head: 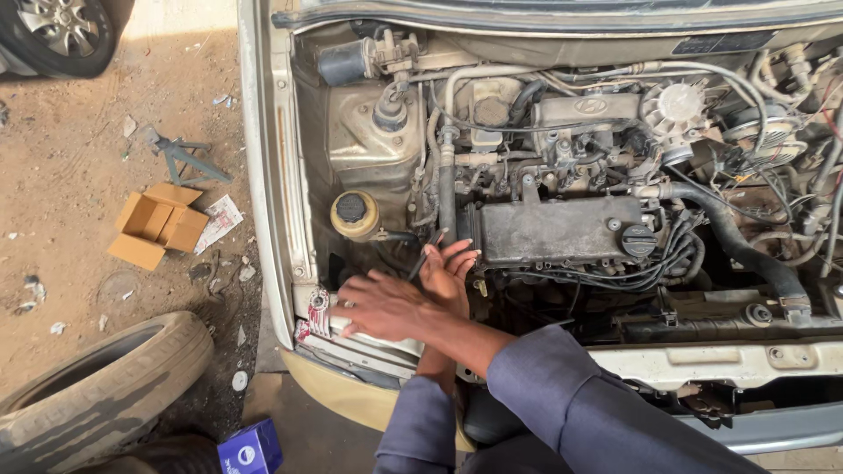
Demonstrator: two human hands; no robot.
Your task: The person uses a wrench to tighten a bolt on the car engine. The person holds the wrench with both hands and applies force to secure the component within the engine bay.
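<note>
Worn tire point(97, 399) and an opened cardboard box point(158, 226) are lying on the dirt to my left, blue box point(250, 449) by my feet. My arms are crossing over the front corner of the engine bay, so my right hand point(386, 305) is sitting further left, fingers spread flat on the headlight housing point(351, 338), prob for bracing. My left hand point(448, 274) is behind it, fingers curled around a thin black tool point(425, 255) angling down by the valve cover point(562, 230), w/ the yellowish reservoir point(355, 216) nearby.
</note>
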